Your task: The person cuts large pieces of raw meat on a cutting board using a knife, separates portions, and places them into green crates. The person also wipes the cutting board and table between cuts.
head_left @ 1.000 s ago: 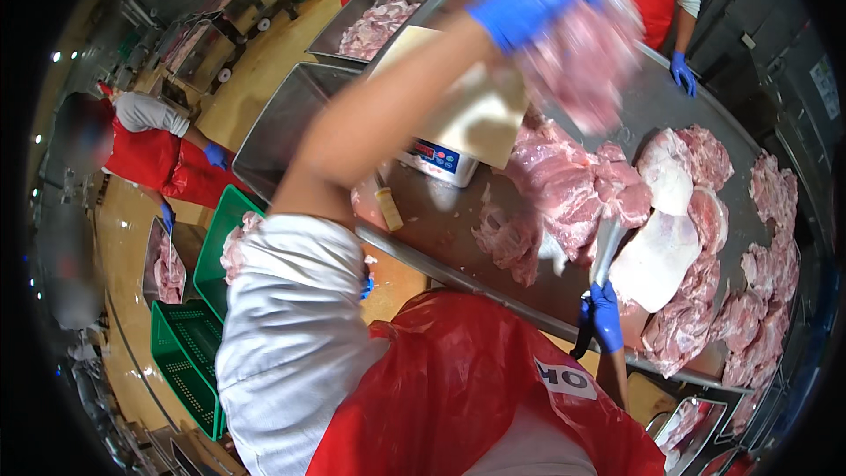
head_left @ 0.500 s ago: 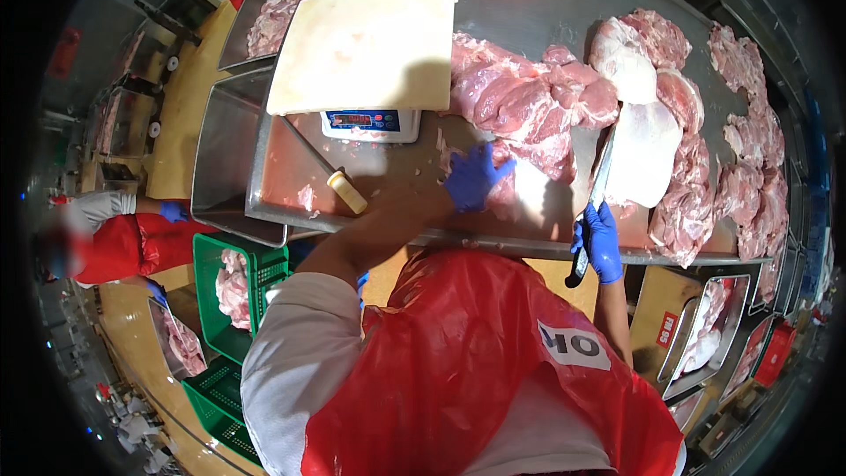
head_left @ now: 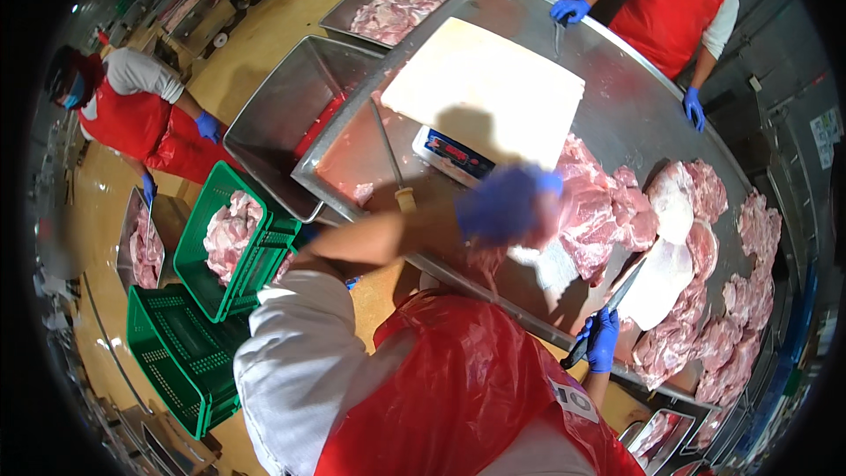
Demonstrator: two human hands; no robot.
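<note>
My left hand (head_left: 508,207) in a blue glove is blurred at the pink meat pile (head_left: 589,220), just below a cream board (head_left: 483,79) resting on a digital scale (head_left: 452,152); whether it grips meat is unclear. My right hand (head_left: 602,339) is closed on the dark handle of a long knife (head_left: 627,285), beside a pale, skin-covered piece (head_left: 655,283) near the steel table's front edge. A rod with a yellow handle (head_left: 404,198) lies left of the scale. More meat (head_left: 745,308) lines the right side.
Green crates (head_left: 189,335), one holding meat, and steel bins (head_left: 273,123) stand at the left. A co-worker (head_left: 665,9) in a red apron stands across the table, another (head_left: 141,115) at the left. A tray of meat (head_left: 397,9) is at the back.
A second ago my left hand held meat high over the table; then it was down, empty-looking, on the pile, and now it is blurred slightly right of there. The view has swung.
</note>
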